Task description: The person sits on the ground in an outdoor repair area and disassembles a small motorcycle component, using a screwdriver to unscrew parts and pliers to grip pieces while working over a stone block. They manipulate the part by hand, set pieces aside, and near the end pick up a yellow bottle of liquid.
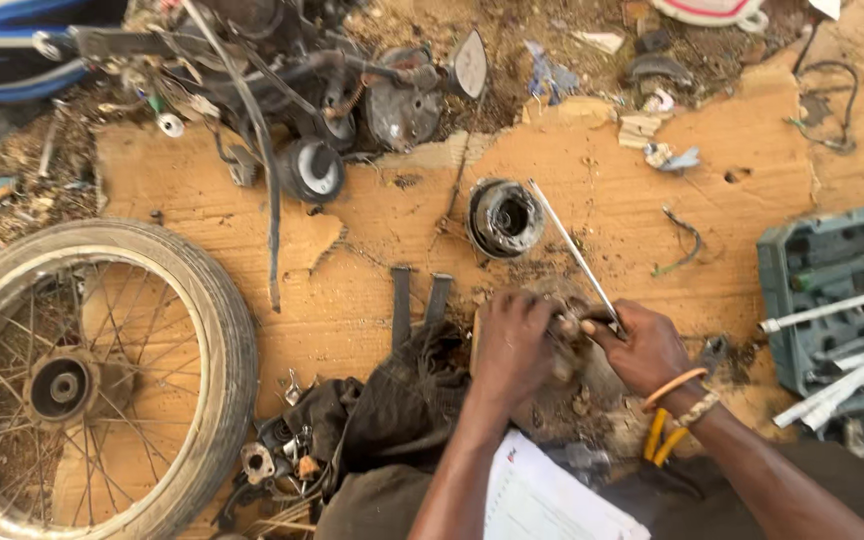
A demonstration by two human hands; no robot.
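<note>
Hands meet over the cardboard sheet [592, 200]. Left hand [510, 345] clamps a small dirty part [564, 345], largely hidden. Right hand [647, 350] grips the near end of a long metal rod [572, 250]; its axis runs up-left, away from the person, toward the round metal hub [504, 217]. Spoked wheel [82, 380] lies well apart, left.

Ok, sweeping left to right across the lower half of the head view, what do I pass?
Spoked wheel → dark cloth → left hand → right hand gripping a long metal rod → grey tool case.
</note>
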